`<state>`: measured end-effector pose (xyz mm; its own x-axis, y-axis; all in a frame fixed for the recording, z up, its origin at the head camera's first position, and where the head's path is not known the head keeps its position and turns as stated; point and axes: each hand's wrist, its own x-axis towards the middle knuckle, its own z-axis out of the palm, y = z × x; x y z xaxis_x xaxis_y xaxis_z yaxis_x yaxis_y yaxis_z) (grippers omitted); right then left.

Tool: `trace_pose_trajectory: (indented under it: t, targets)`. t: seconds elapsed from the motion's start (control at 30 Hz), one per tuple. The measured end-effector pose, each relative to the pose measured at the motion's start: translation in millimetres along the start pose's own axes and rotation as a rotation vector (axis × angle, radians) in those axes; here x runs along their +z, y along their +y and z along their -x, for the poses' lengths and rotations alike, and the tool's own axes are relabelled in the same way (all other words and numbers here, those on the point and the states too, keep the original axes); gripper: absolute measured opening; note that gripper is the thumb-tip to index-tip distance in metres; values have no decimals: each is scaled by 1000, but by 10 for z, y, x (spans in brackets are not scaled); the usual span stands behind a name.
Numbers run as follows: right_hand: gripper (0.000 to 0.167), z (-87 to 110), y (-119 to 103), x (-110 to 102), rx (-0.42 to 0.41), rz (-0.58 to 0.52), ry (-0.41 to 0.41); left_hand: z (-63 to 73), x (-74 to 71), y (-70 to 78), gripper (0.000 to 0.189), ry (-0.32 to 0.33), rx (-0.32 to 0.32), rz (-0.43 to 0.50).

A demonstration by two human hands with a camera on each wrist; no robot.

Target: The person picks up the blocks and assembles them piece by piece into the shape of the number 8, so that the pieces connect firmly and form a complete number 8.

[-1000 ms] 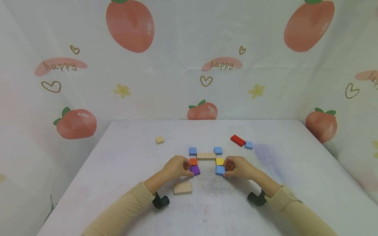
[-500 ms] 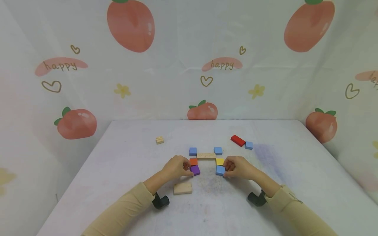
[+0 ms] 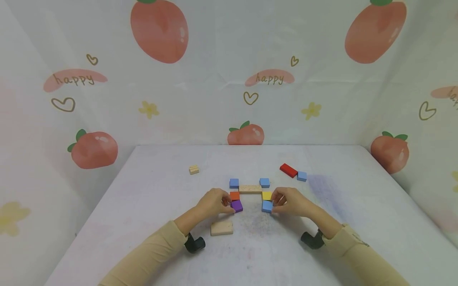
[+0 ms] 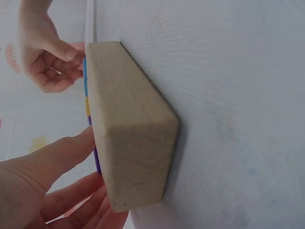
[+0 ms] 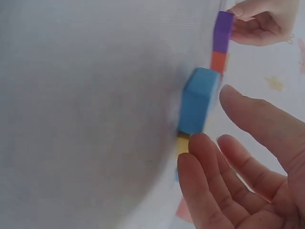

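Note:
In the head view, my left hand [image 3: 214,202] pinches a purple block [image 3: 237,206], which sits slightly turned against an orange block [image 3: 234,195]. My right hand [image 3: 291,201] is beside a light-blue block [image 3: 267,206]. Its thumb [image 5: 240,107] stands just off the block in the right wrist view, its fingers loosely curved. Behind that block is a yellow block [image 3: 266,195]. A plain wooden bar [image 3: 250,190] spans between the two rows, with a blue block [image 3: 234,183] off its left end and another blue block [image 3: 264,182] off its right.
A flat wooden block [image 3: 222,228] lies in front of the left hand and looms large in the left wrist view. Farther back are ridged wooden pieces [image 3: 194,170], a red block [image 3: 288,170] and a blue block [image 3: 302,176] on the white table [image 3: 164,167].
My right hand has shifted slightly away from the light-blue block, to the right. The left hand and the blocks look the same.

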<state>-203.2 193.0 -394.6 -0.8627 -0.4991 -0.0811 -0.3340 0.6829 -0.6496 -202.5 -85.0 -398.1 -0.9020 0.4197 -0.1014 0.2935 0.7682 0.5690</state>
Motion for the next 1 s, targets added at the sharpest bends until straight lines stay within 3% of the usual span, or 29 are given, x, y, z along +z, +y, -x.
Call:
trace_pose_trajectory:
  t: [0.33,0.6,1.0]
  targets:
    - [24,-20,-143,33,-96,-5,6,-5,9,-16,28,5,8,-4]
    - [27,-90,-278,297,-153,-107,-85,-12,14,-25,27,7,0,-4]
    - [27,-182,-570,648,-228,-168,-183,-8,8,-39,25,29,49,-1]
